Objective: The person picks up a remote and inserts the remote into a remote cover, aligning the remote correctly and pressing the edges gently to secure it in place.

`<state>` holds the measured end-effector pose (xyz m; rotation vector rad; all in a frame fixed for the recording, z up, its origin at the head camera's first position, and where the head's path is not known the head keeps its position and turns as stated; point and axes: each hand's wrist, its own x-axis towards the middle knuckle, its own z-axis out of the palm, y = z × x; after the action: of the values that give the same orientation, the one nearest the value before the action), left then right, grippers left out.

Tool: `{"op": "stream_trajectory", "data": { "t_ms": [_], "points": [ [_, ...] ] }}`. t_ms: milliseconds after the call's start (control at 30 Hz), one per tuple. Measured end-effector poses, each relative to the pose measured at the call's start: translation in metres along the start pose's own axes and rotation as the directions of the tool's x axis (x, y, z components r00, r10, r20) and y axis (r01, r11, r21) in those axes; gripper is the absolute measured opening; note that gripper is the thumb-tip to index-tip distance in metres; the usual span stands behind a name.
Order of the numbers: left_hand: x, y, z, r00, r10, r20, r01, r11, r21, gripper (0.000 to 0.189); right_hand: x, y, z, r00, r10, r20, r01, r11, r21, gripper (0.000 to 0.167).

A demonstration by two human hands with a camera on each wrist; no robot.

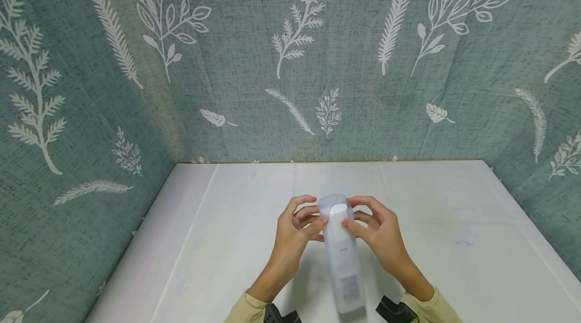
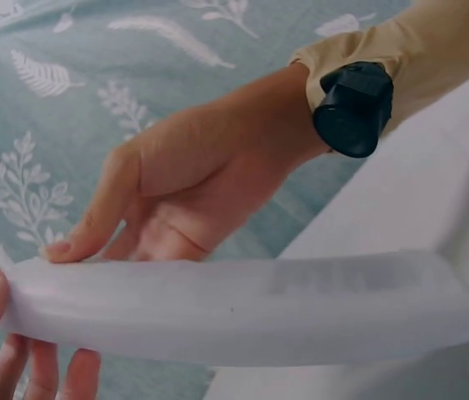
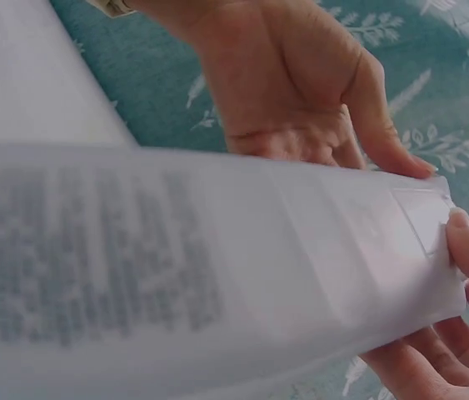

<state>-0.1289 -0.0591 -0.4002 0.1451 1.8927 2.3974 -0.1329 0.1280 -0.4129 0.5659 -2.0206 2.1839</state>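
A long white plastic bottle (image 1: 343,262) is held between both hands over the white table, its far end raised toward the wall. My left hand (image 1: 292,239) grips the left side of that far end, thumb on the front face. On the opposite side my right hand (image 1: 386,239) grips the same end, its thumb beside a small pale panel (image 3: 424,218). A block of grey print (image 3: 92,258) covers the near part of the bottle in the right wrist view. The bottle (image 2: 242,308) stretches sideways across the left wrist view, with the right hand (image 2: 192,183) behind it.
The white table (image 1: 236,232) spreads out around the hands. Green fabric with white leaf patterns (image 1: 245,60) hangs at the back and on both sides. Black cameras (image 1: 397,310) sit on the wrists, over cream sleeves (image 1: 247,308).
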Motion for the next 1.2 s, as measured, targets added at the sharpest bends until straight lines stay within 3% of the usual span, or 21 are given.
{"op": "stream_trajectory", "data": {
  "t_ms": [300,633,933,1200],
  "points": [
    [-0.001,-0.01,0.002,0.999,-0.009,0.053,0.01,1.0,-0.027,0.039,0.0,-0.003,-0.002,0.999,0.003,-0.05,-0.003,1.0,-0.008,0.033],
    [-0.001,-0.005,0.0,0.997,0.003,0.084,0.002,0.999,-0.053,0.041,0.001,-0.008,-0.005,0.999,0.02,0.026,-0.02,0.999,-0.035,0.027],
    [-0.002,-0.001,0.0,0.996,0.009,0.085,-0.002,0.997,-0.079,0.04,0.005,-0.007,-0.008,0.99,0.113,0.086,-0.116,0.993,0.032,0.029],
    [-0.002,-0.003,0.0,0.995,0.017,0.096,-0.008,0.995,-0.102,0.039,0.007,-0.006,-0.013,0.969,0.199,0.147,-0.22,0.964,0.151,0.02]
  ]
}}
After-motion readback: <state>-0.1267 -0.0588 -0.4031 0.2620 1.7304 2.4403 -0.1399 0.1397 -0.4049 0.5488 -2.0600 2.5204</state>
